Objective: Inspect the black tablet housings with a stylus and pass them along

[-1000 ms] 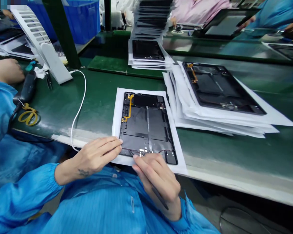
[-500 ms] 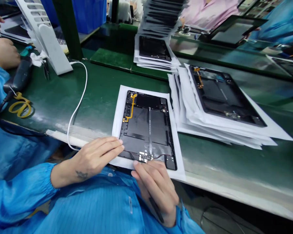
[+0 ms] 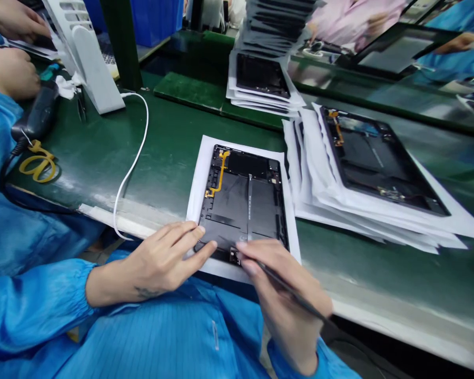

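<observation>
An opened tablet (image 3: 237, 202), showing its dark inside and an orange flex cable (image 3: 221, 179), lies on a white sheet (image 3: 195, 181) at the table's front edge. My left hand (image 3: 161, 258) rests with outstretched fingers on the tablet's lower left corner and holds nothing. In my right hand (image 3: 284, 289) is a slim black tool (image 3: 292, 295), gripped like a pen; its tip is hidden by my fingers. Those fingertips are over a small circuit board (image 3: 234, 256) at the tablet's near edge. Part of that board and the lower right corner are covered by the hand.
To the right, another opened tablet (image 3: 383, 158) tops a pile of white sheets (image 3: 319, 195). Behind stands a tall stack (image 3: 276, 31) with a tablet (image 3: 263, 76) before it. A white fan-like stand (image 3: 98, 73) trails a white cable (image 3: 142, 142). A co-worker's hand (image 3: 11, 73) is near a black corded tool (image 3: 37, 113).
My right hand has turned and moved over the small circuit board, the black tool now slanting back to the right. My left hand's fingers have spread. The whole view has shifted slightly.
</observation>
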